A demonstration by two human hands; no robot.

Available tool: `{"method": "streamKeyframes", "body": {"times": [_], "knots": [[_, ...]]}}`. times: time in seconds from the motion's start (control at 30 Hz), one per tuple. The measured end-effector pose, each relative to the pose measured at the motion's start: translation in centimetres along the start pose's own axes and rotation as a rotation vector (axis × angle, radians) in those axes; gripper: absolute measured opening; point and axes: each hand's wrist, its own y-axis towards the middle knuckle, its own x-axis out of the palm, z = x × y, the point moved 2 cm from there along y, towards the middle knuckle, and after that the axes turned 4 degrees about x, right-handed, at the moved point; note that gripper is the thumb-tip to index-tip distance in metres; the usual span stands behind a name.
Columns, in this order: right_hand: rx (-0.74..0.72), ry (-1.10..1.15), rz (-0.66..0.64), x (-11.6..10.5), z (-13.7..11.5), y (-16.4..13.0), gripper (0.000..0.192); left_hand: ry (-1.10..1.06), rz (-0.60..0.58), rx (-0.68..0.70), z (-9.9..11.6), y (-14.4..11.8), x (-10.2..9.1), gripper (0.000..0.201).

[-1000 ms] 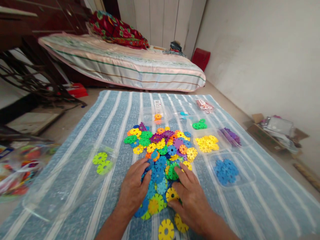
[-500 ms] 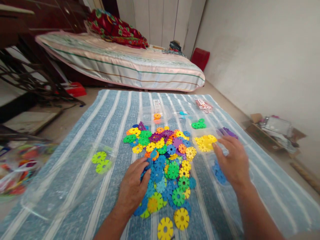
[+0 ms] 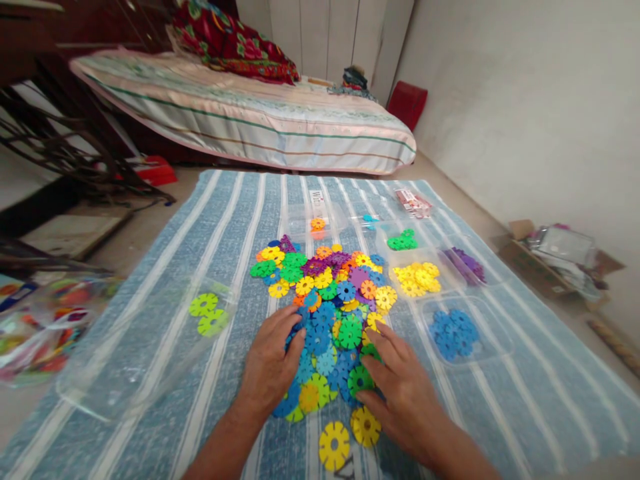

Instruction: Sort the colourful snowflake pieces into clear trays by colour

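Observation:
A heap of flat, toothed plastic discs [image 3: 327,300] in blue, green, yellow, orange and purple lies on a blue-and-white striped cloth [image 3: 240,220]. My left hand [image 3: 273,363] rests flat on the heap's near left side, fingers spread over blue discs. My right hand [image 3: 403,387] lies palm down on the near right side, fingertips touching a green disc [image 3: 359,379]. Neither hand holds anything. Two yellow discs [image 3: 334,445] lie loose nearest to me.
Clear trays at the right hold sorted discs: blue [image 3: 453,330], yellow [image 3: 416,279], purple [image 3: 467,265], green [image 3: 401,241], orange [image 3: 317,224]. A clear tray [image 3: 207,313] at the left holds lime discs. A bed [image 3: 240,120], a cardboard box [image 3: 545,267] and a bag of toys [image 3: 35,320] surround the cloth.
My right hand reached over to the trays at the right, then came back onto the near right side of the heap. My left hand stayed on the heap.

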Motion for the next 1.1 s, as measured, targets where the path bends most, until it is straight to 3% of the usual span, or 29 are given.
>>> {"method": "streamKeyframes", "body": {"times": [0.13, 0.33, 0.53, 0.63, 0.77, 0.83, 0.9, 0.97, 1.1], "knots": [[0.019, -0.030, -0.070, 0.7, -0.3, -0.1, 0.017, -0.007, -0.004, -0.008, 0.0, 0.1, -0.1, 0.022], [0.040, 0.117, -0.017, 1.5, 0.1, -0.3, 0.011, -0.012, 0.001, -0.012, -0.2, 0.0, -0.1, 0.020], [0.065, 0.245, 0.006, -0.6, 0.9, 2.3, 0.012, -0.015, 0.007, -0.003, -0.4, -0.1, -0.1, 0.020], [0.097, 0.229, 0.145, -3.1, 3.2, 5.7, 0.013, -0.019, 0.015, 0.012, -0.4, -0.2, 0.0, 0.021], [0.178, 0.066, 0.569, -6.7, 7.3, 10.1, 0.016, -0.010, 0.017, 0.016, -0.4, -0.1, 0.0, 0.020], [0.204, -0.017, 0.663, -7.6, 8.4, 10.8, 0.022, -0.007, 0.015, 0.011, -0.3, -0.1, 0.0, 0.020], [0.193, -0.024, 0.628, -7.6, 8.5, 10.2, 0.021, -0.014, 0.012, 0.002, -0.2, -0.1, -0.1, 0.020], [0.152, 0.024, 0.514, -6.8, 7.7, 8.6, 0.017, -0.026, 0.005, -0.009, -0.1, 0.0, -0.2, 0.020], [0.023, 0.103, 0.126, -3.8, 4.3, 4.3, 0.012, -0.037, -0.009, -0.032, -0.1, 0.0, -0.2, 0.020]]}}
